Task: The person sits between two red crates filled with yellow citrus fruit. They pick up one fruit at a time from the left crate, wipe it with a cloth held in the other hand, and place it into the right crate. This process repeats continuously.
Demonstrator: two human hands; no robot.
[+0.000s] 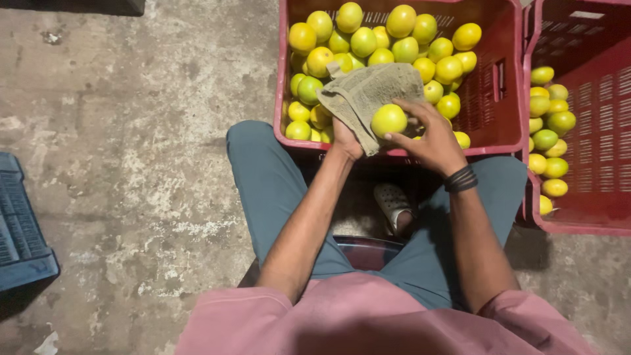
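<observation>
- You are gripping one fruit (388, 119) in your right hand (430, 138), wiping it with the cloth (368, 95) clutched in your left hand (346, 139), just above the crate (501, 115).
- Most fruit is lying in that crate unwiped, it seems; some is sitting in the neighbouring bin (595, 217).

Right hand (430, 135) holds fruit (388, 119) against cloth (368, 95) in left hand (346, 139).

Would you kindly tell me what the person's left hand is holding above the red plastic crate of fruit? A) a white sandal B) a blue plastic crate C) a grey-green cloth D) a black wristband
C: the left hand grips a grey-green towelling cloth draped over the red plastic crate, while the right hand presses a round yellow-green citrus fruit against it.
</observation>
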